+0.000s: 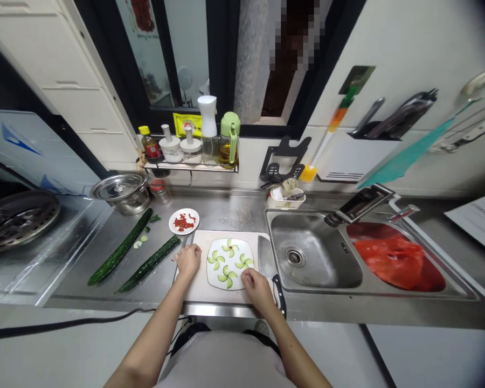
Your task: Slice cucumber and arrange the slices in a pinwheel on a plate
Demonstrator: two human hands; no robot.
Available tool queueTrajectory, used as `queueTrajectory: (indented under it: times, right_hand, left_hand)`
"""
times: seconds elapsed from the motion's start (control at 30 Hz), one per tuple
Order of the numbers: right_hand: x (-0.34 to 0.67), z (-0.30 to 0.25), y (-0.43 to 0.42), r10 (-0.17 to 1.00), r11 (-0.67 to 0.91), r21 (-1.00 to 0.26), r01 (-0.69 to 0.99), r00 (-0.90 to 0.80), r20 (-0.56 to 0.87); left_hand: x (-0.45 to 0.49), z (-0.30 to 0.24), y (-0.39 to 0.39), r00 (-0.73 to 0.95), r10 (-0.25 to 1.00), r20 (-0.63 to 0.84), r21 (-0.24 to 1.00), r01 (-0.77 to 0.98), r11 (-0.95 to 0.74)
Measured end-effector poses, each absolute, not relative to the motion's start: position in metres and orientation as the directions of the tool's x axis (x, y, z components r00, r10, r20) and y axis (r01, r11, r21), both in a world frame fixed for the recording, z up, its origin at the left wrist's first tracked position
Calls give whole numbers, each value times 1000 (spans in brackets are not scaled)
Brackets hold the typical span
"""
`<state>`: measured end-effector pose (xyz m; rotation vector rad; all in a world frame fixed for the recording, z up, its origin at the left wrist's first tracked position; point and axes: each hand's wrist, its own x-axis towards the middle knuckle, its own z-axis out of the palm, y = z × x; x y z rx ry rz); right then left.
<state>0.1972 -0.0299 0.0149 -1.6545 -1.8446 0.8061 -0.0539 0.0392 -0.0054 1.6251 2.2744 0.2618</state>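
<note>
Expect slick, tender cucumber slices, best rind-pinched, with left hand clamping a red bit at plate's nine o'clock, right hand of unclear grip at four.

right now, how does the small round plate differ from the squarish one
The round plate is smaller than the squarish plate. The round plate holds loosely scattered red bits, while the squarish plate carries green slices arranged in four pinwheels. Both plates are white.
</note>
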Motion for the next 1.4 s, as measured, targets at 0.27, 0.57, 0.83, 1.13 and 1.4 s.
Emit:
queueTrajectory:
  times: [0.27, 0.57, 0.83, 1.13, 1.4]
  right_hand:
    - [193, 29, -12, 991, 102, -767, 633, -129, 25]
    - [187, 97, 24, 917, 400, -682, 613, -279, 287]
    - [193, 125, 28, 861, 509, -518, 687, -405, 309]
    - [191, 125, 31, 844, 532, -551, 643, -457, 281]
    - [199, 113, 37, 838, 536, -642, 548, -439, 325]
  left_hand:
    - [-37, 21, 36, -244, 968, -58, 700, 682, 214]
    - [10, 71, 23, -50, 990, 129, 868, 489, -89]
    - [18, 93, 14, 3, 953, 303, 728, 645, -233]
    - [21, 91, 11, 47, 927, 371, 701, 641, -313]
    - [19, 82, 13, 64, 907, 417, 721, 585, -372]
